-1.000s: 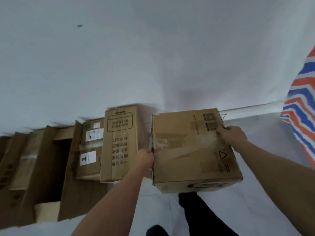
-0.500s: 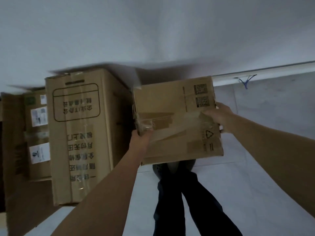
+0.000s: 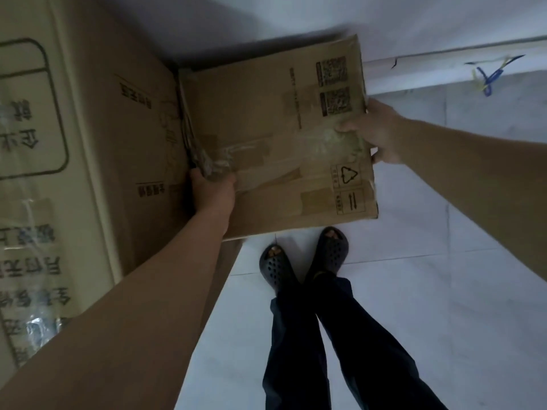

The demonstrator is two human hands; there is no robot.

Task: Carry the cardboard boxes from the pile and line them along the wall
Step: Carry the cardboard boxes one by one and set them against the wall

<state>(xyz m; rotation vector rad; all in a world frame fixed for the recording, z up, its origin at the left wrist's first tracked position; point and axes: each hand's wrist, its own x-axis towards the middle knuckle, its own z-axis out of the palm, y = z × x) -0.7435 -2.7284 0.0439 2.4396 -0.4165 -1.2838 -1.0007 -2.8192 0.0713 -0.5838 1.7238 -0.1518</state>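
Note:
I hold a brown cardboard box [image 3: 275,134] with taped top, two printed code squares and a recycling mark. My left hand [image 3: 211,193] grips its left edge near the torn tape. My right hand [image 3: 376,131] clasps its right edge. The box sits low, close to the white wall [image 3: 296,16], pressed against the side of a large printed cardboard box [image 3: 88,143] on its left. Whether the held box touches the floor is hidden by the box itself.
My feet in dark perforated clogs [image 3: 305,258] stand just behind the held box on the white tiled floor [image 3: 429,261]. A white baseboard [image 3: 444,66] runs along the wall to the right, with a blue and yellow scrap [image 3: 488,75] beside it.
The box has gone down and toward the wall, ending beside the large box. My view has tilted down, so my feet now show and the row of other boxes has left the frame.

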